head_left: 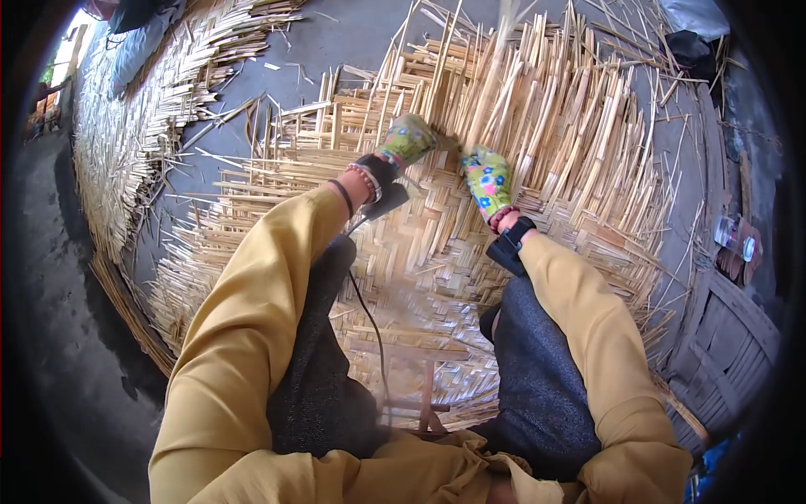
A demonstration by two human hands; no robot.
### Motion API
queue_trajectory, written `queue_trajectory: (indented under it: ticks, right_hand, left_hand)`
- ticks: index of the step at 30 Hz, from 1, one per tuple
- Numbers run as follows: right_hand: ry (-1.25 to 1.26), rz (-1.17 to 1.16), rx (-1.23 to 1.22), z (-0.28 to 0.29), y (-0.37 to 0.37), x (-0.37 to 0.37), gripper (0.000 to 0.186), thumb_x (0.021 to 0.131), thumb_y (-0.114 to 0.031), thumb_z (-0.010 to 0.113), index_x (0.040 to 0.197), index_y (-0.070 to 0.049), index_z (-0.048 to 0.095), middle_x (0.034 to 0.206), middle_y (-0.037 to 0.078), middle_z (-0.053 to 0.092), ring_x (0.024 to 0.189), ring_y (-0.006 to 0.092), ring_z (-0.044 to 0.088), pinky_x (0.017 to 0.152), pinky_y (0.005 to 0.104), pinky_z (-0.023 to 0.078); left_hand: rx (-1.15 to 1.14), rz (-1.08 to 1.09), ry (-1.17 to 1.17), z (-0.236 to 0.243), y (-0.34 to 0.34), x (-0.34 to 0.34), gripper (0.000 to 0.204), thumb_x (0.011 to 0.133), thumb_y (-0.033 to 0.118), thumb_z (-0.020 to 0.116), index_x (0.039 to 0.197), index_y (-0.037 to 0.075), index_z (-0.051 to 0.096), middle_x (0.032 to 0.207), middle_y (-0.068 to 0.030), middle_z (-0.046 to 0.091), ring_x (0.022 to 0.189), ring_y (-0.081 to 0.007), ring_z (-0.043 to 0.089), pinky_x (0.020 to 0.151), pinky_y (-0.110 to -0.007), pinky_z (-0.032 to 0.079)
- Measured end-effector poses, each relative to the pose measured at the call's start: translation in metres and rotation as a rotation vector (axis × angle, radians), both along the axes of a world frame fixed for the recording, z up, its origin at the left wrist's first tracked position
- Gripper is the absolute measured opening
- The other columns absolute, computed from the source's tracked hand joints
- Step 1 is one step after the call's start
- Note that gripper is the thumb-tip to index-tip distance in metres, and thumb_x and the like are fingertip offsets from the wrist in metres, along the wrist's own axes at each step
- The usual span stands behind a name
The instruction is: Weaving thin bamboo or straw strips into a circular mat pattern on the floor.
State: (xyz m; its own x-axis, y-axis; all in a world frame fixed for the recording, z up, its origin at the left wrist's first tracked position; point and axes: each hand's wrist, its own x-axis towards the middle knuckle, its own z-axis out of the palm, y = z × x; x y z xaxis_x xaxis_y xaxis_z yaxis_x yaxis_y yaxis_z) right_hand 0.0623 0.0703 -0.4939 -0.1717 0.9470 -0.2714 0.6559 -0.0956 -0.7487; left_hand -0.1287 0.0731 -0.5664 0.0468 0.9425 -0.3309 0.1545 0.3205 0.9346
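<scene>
A partly woven mat of split reed strips (420, 220) lies under my hands, its herringbone weave closest to me and loose ends fanning out at the sides and far edge. Over the far part of the weave, my left hand (409, 139), in a green patterned glove, has its fingers closed, their tips blurred and partly hidden. Close beside it, my right hand (487, 179), in a green flowered glove, is closed at the lower end of a reed strip (495, 63). This strip points away from me and is smeared by motion.
Another woven mat (109, 160) stretches along the left. Loose strips lie on the grey floor (336, 38). A wooden panel (726, 336) stands at the right, with a dark bundle (690, 52) at the far right. A black cable (369, 315) hangs from my left wrist between my knees.
</scene>
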Motion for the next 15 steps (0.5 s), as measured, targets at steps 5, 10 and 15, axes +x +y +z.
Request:
queue_trajectory:
  ticks: [5,10,15]
  right_hand:
    - [-0.239,0.399,0.13,-0.009,0.01,-0.01,0.024,0.07,-0.01,0.053,0.092,-0.006,0.062,0.088,0.015,0.061,0.082,0.0306,0.058,0.074,0.0346,0.047]
    - [-0.048,0.276,0.027,-0.004,0.01,-0.014,0.022,0.069,-0.005,0.051,0.09,-0.004,0.06,0.086,0.016,0.061,0.083,0.0313,0.058,0.072,0.0363,0.047]
    - [-0.341,0.402,-0.079,-0.004,0.001,-0.018,0.032,0.071,-0.011,0.053,0.103,-0.006,0.056,0.088,0.016,0.06,0.08,0.0312,0.058,0.07,0.0362,0.046]
  left_hand:
    - [0.199,-0.562,0.737,0.061,0.003,-0.01,0.024,0.077,0.025,0.062,0.075,0.001,0.063,0.065,-0.0101,0.059,0.061,-0.0183,0.056,0.059,-0.028,0.045]
    - [-0.176,0.254,-0.33,0.099,-0.023,-0.005,0.027,0.08,0.007,0.055,0.107,0.006,0.059,0.091,-0.0059,0.062,0.078,-0.0109,0.055,0.071,-0.023,0.044]
    - [-0.257,0.408,-0.464,0.077,-0.059,-0.009,0.019,0.08,0.011,0.053,0.094,0.004,0.063,0.083,-0.003,0.063,0.072,-0.0117,0.057,0.064,-0.024,0.044]
